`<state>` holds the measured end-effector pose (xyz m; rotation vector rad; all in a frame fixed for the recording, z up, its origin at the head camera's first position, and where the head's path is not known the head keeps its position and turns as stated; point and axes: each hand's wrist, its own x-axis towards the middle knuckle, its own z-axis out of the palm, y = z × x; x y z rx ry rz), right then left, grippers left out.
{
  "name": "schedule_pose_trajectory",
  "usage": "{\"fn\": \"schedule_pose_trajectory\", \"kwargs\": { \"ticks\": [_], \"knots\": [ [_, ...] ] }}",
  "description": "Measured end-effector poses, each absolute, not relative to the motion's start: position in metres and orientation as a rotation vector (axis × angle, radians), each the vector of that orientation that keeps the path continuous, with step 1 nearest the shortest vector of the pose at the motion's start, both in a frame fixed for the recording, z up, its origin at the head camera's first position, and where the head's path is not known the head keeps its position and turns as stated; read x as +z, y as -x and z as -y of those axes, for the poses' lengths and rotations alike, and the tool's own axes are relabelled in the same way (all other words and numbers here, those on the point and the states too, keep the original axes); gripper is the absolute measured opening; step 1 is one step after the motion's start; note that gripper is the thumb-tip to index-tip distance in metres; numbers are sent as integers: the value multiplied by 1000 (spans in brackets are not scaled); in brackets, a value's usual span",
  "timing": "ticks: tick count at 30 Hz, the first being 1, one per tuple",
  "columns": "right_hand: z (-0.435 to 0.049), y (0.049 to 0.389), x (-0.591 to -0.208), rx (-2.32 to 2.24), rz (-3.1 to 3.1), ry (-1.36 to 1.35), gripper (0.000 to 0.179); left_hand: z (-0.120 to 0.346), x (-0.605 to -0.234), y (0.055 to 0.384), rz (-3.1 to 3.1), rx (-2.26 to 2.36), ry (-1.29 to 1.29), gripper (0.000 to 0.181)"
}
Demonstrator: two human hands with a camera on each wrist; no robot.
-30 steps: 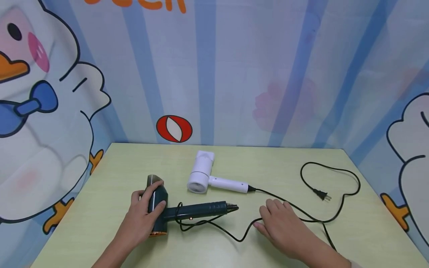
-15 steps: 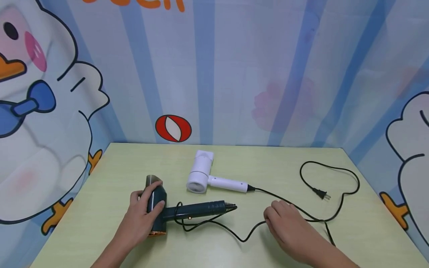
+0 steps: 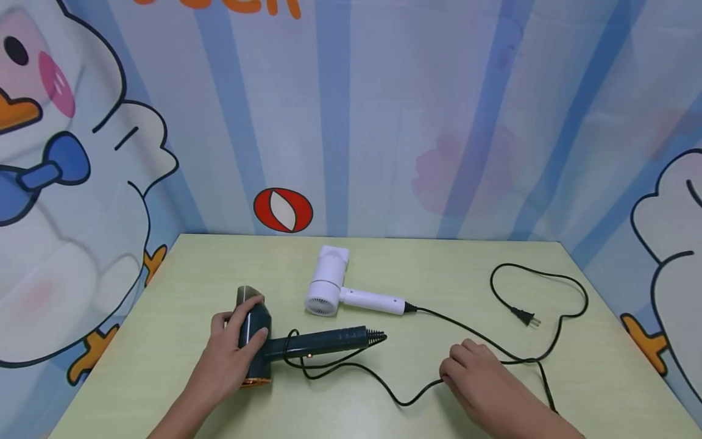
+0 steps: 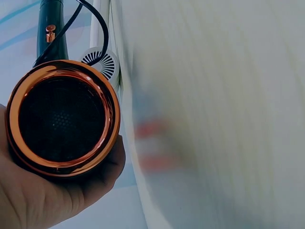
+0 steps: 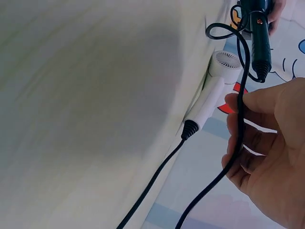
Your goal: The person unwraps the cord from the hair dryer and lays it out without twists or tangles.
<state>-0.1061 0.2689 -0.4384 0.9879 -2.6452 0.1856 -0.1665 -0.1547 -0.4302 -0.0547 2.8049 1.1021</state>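
Note:
My left hand (image 3: 225, 360) grips the barrel of a dark green hair dryer (image 3: 329, 342), whose handle points right. In the left wrist view, the copper-rimmed round end (image 4: 16, 114) of that dryer faces the camera. A black cord (image 3: 403, 403) loops round its handle and runs right to my right hand (image 3: 482, 387). The thumb and curled fingers of this hand hold the cord (image 5: 240, 109), as the right wrist view shows. Behind the green dryer, a white hair dryer (image 3: 329, 277) lies on the table, its handle also pointing right.
The white dryer's black cord (image 3: 466, 329) runs right across the pale table (image 3: 181, 274) and crosses another stretch of cord beyond my right hand. A two-pin plug (image 3: 526, 318) lies at the right inside a bend of cord. A cartoon-printed cloth (image 3: 384, 122) stands behind the table.
My right hand has moved right and a little nearer to me along the cord, leaving a longer stretch between it and the green dryer. My left hand has barely moved.

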Motion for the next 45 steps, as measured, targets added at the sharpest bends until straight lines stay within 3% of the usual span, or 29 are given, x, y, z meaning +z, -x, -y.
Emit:
{"fn": "schedule_pose_trajectory", "kwargs": {
  "ticks": [15,17,23,30,35,45],
  "knots": [
    [-286,102,-448,257,2785,-1074,19,156,-431,165,-2806,1097,68,59],
    [-288,100,-449,288,2869,-1049,11,156,-432,165,-2805,1097,72,58],
    [-294,97,-452,387,3142,-919,62,158,-432,163,-2802,1097,70,58],
    [-306,101,-457,440,3209,-872,11,159,-431,162,-2802,1098,52,58],
    [-308,103,-458,430,3215,-821,20,159,-431,163,-2805,1110,40,58],
    [-297,101,-455,307,3067,-801,16,156,-431,163,-2805,1114,40,57]
  ]
}}
